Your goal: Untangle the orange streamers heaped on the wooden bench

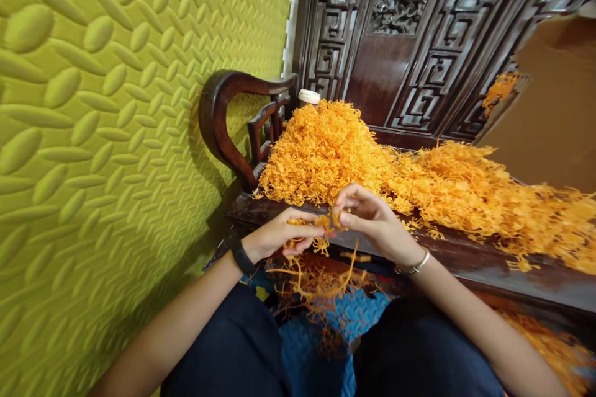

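Note:
My left hand (284, 234), with a black band at the wrist, has its fingers closed around several small orange curly pieces (321, 221) that look like plastic. Beside it my right hand (372, 220), wearing a bracelet, pinches another orange piece (342, 221) between thumb and fingers. The fingertips of both hands are close together, in front of the bench edge. Just behind them rises a large heap of similar orange pieces (326, 149) on the dark wooden bench. Thin, branching orange scraps (321, 285) lie below my hands, between my knees.
The dark wooden bench (465, 260) has a curved armrest (218, 124) at left and a carved back (386, 74). More orange pieces (465, 186) spread rightward toward a cardboard box (549, 105). A white lid (309, 97) shows behind the heap. Yellow-green padding (116, 136) covers the left wall.

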Demonstrator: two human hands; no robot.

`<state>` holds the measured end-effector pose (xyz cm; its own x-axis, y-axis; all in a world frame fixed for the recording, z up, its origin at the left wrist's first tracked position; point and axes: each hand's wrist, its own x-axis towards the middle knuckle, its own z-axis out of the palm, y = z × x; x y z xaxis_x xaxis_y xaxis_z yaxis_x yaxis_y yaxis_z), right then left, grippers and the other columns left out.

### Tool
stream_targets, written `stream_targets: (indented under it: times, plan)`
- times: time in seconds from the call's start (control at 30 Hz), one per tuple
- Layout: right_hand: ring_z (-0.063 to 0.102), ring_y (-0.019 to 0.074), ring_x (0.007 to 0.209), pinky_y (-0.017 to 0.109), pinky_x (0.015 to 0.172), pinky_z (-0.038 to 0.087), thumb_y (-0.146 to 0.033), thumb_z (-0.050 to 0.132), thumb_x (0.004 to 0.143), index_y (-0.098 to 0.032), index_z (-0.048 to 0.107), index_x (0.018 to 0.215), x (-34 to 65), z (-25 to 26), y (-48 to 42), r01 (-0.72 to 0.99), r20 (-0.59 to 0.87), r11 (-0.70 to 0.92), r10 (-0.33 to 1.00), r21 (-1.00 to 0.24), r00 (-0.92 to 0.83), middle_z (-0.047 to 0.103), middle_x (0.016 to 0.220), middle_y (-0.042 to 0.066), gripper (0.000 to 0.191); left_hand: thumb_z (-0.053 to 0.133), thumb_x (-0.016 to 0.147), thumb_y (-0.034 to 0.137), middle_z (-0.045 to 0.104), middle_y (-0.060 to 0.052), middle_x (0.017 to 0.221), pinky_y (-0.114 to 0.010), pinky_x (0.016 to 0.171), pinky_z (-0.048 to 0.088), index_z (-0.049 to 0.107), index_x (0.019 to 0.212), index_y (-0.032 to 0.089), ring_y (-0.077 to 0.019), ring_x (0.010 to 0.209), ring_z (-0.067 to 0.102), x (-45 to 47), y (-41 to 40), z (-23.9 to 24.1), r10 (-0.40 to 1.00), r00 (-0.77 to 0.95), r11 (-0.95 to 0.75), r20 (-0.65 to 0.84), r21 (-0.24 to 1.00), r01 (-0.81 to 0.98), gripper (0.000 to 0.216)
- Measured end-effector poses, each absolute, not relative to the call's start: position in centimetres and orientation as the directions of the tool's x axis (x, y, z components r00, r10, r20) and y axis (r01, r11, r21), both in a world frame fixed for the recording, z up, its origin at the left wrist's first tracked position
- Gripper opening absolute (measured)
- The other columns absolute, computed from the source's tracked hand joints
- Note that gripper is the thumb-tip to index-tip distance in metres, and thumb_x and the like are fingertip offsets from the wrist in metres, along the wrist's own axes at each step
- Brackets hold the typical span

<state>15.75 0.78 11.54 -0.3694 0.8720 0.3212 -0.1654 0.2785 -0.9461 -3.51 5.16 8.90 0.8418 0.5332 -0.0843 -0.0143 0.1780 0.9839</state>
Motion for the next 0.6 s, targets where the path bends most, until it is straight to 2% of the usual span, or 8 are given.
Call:
stream_targets:
  times: [0.07,0.13,0.23,0.33,0.43,0.53,0.6]
  plan:
    - [0.054,0.0081,0.069,0.022,0.064,0.048,-0.021,0.065,0.079,-0.018,0.053,0.092,16.0,11.2,1.0,-0.074,0.386,0.381,0.879,-0.922,-0.281,0.056,0.079,0.0,0.018,0.06,0.079,0.034,0.045,0.007,0.044,-0.016,0.032,0.021,0.065,0.087,0.012,-0.0021,0.031,0.032,-3.1,5.5,8.6,0.593,0.799,0.133,-0.101,0.991,0.027,0.023]
    - [0.056,0.0095,0.072,0.023,0.066,0.048,-0.022,0.067,0.077,-0.019,0.056,0.09,16.2,11.0,1.2,0.031,0.448,0.472,0.854,-0.881,-0.265,0.057,0.08,0.001,0.017,0.06,0.079,0.034,0.047,0.006,0.045,-0.016,0.032,0.024,0.063,0.085,0.012,-0.0021,0.032,0.034,-2.9,5.6,8.6,0.621,0.775,0.109,-0.115,0.992,0.06,0.023]
    - [0.057,0.0133,0.081,0.029,0.074,0.048,-0.022,0.066,0.079,-0.019,0.061,0.083,16.4,11.0,1.3,0.184,0.514,0.604,0.774,-0.776,-0.371,0.058,0.084,0.003,0.007,0.062,0.077,0.033,0.049,0.007,0.047,-0.015,0.034,0.026,0.059,0.08,0.012,-0.0018,0.032,0.036,-2.7,5.4,8.8,0.638,0.759,0.094,-0.127,0.992,0.088,0.022]
    - [0.054,0.0168,0.096,0.034,0.086,0.044,-0.024,0.065,0.079,-0.02,0.064,0.078,16.3,10.9,1.3,0.346,0.539,0.683,0.725,-0.643,-0.43,0.054,0.097,0.005,0.005,0.064,0.075,0.034,0.048,0.007,0.049,-0.016,0.035,0.029,0.056,0.08,0.012,-0.002,0.033,0.036,-2.5,5.1,9.0,0.653,0.745,0.073,-0.133,0.991,0.113,0.024]
    - [0.052,0.018,0.101,0.034,0.088,0.043,-0.026,0.066,0.078,-0.02,0.063,0.087,16.1,10.7,1.4,0.454,0.514,0.654,0.756,-0.605,-0.405,0.053,0.103,0.006,0.011,0.062,0.076,0.034,0.049,0.007,0.052,-0.017,0.036,0.029,0.055,0.085,0.012,-0.0027,0.035,0.036,-2.6,4.8,9.0,0.664,0.737,0.011,-0.126,0.987,0.158,0.024]
    - [0.056,0.0149,0.083,0.029,0.073,0.047,-0.029,0.064,0.08,-0.02,0.054,0.11,15.9,10.4,1.6,0.497,0.422,0.559,0.828,-0.664,-0.369,0.059,0.093,0.005,0.033,0.059,0.078,0.033,0.05,0.006,0.056,-0.018,0.038,0.03,0.055,0.087,0.013,-0.0036,0.038,0.038,-2.6,4.6,8.9,0.669,0.737,-0.089,-0.091,0.975,0.201,0.022]
    - [0.057,0.0141,0.076,0.028,0.069,0.046,-0.029,0.062,0.082,-0.018,0.057,0.107,15.8,10.3,1.6,0.535,0.357,0.509,0.859,-0.674,-0.368,0.062,0.087,0.004,0.028,0.057,0.079,0.034,0.049,0.006,0.057,-0.019,0.039,0.029,0.056,0.089,0.014,-0.0043,0.039,0.038,-2.6,4.5,8.8,0.678,0.732,-0.148,-0.072,0.961,0.232,0.023]
